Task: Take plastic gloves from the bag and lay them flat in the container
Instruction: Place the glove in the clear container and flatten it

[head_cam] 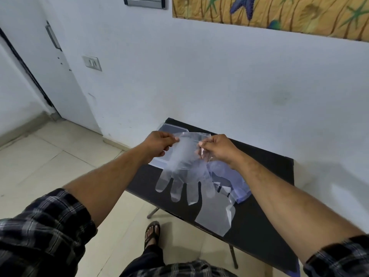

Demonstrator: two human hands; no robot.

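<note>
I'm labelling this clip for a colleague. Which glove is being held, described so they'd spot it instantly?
Start at the black table against the white wall. Above it, the left hand and right hand pinch the cuff of a clear plastic glove; its fingers dangle downward, unlike the sheets lying flat.

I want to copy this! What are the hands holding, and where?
Both hands, left hand and right hand, pinch one clear thin plastic glove by its cuff edge; its fingers hang down.

A clear plastic glove is held up by its cuff, fingers hanging downward. A second glove lies flat on the counter beside a bluish bag. A clear container is partly hidden behind.
</note>
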